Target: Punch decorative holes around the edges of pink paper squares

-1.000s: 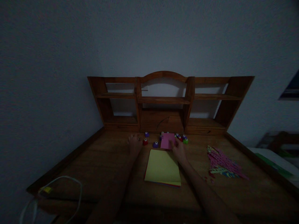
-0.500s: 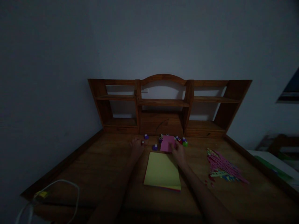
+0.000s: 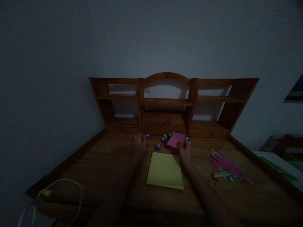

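Pinching right hand point(image 3: 185, 151): grips the pink card point(image 3: 176, 140) at its near right corner.
Pink card: beyond the yellow paper point(image 3: 165, 170), partly hiding eye-topped toys point(image 3: 163, 140).
Left hand point(image 3: 139, 144): curled beside a red piece point(image 3: 146, 144); whether it grips anything, cannot tell.

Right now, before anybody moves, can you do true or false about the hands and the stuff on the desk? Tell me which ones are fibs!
1. The right hand holds a pink sheet. True.
2. The left hand lies flat on the yellow paper. False: it is beyond the paper, close to a purple toy.
3. The colourful strips lie right of the yellow paper. True.
4. The white cable is at the right. False: it is at the near left.
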`<state>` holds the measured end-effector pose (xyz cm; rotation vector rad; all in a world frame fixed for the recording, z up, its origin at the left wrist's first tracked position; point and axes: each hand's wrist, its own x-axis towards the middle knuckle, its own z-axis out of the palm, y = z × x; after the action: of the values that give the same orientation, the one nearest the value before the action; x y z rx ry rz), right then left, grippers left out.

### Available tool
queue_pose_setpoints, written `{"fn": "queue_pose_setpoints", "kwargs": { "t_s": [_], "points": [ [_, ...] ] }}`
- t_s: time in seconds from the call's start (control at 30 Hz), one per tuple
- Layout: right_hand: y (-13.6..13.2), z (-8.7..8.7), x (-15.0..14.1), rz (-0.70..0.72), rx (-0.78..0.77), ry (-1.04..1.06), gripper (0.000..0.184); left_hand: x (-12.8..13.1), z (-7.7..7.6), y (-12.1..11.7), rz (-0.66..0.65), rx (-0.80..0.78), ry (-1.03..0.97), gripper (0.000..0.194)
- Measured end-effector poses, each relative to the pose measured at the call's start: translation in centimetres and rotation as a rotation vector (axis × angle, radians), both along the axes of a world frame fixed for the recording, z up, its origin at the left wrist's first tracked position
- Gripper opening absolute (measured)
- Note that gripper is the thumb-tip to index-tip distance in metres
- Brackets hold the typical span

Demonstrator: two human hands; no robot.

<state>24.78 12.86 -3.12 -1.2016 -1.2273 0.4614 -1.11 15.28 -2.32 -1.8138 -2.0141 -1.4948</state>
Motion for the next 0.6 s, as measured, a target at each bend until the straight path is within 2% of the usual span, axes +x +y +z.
{"fn": "queue_pose_setpoints", "kwargs": {
  "t_s": [0.17, 0.37, 0.6],
  "points": [
    [0.21, -0.07, -0.01, -0.021, 0.009, 0.003, 0.032, 0.10, 0.03, -0.16, 0.003, -0.040, -0.013, 0.020],
    [0.30, -0.18, 0.04, -0.047, 0.025, 0.026, 0.036, 0.23, 0.09, -0.39, -0.026, -0.042, 0.014, 0.014],
    [0.51, -0.51, 0.09, -0.053, -0.028, 0.108, 0.039, 0.30, -0.13, -0.53, -0.028, -0.077, -0.007, 0.012]
  ]
}}
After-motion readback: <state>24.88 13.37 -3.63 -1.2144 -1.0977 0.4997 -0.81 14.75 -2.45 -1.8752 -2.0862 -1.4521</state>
